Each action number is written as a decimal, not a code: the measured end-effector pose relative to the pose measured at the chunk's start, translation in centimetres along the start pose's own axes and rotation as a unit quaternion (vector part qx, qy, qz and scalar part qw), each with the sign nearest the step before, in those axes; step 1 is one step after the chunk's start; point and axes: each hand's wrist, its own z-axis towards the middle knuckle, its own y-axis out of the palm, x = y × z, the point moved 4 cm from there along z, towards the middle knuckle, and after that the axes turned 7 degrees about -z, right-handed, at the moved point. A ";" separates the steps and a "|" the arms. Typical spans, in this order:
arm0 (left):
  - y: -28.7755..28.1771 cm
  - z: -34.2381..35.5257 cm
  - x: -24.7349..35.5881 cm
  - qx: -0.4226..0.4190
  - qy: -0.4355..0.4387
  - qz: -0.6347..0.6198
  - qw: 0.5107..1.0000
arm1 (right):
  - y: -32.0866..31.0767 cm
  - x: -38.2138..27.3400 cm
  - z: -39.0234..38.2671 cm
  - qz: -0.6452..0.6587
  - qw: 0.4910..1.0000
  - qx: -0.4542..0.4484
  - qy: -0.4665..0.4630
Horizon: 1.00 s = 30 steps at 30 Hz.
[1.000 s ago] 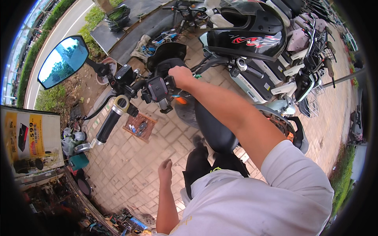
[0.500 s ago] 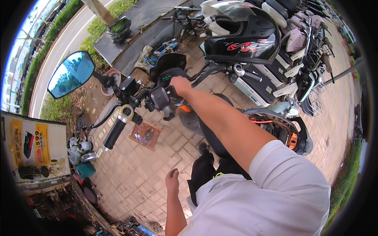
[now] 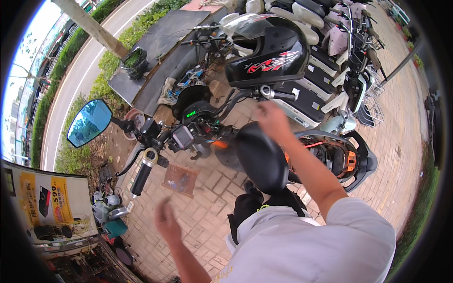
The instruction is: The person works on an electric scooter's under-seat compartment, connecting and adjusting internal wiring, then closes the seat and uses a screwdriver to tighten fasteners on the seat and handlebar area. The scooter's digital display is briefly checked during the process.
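While the scooter [image 3: 262,158] is standing mid-scene, rear bay [image 3: 336,162] open, the left hand [image 3: 168,221] is hanging loose over paving [image 3: 210,205], apart from the right hand [image 3: 273,122] — whose blurred hold I cannot tell — near the right grip [image 3: 283,95]. Left, a tray [image 3: 181,169] is containing small parts [image 3: 173,183]; farther, a helmet [image 3: 278,52] is partly screening parked scooters [image 3: 321,80].

Soft daylight is filling the scene — the sky [image 3: 40,23] is washing out to white, the lower left is sinking into shade — while fisheye distortion is bending edges and the left hand [image 3: 167,222] and right hand [image 3: 272,119] are blurring
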 end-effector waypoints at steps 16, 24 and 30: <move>-1.2 18.5 3.1 0.058 0.122 0.489 0.862 | -3.4 10.5 7.4 -0.291 0.926 -0.207 -0.122; -3.8 21.7 1.1 0.068 0.082 0.513 0.852 | -2.6 10.8 7.7 -0.346 0.910 -0.199 -0.115; -4.8 23.1 0.0 0.072 0.094 0.528 0.841 | -3.1 10.4 7.4 -0.326 0.923 -0.138 -0.150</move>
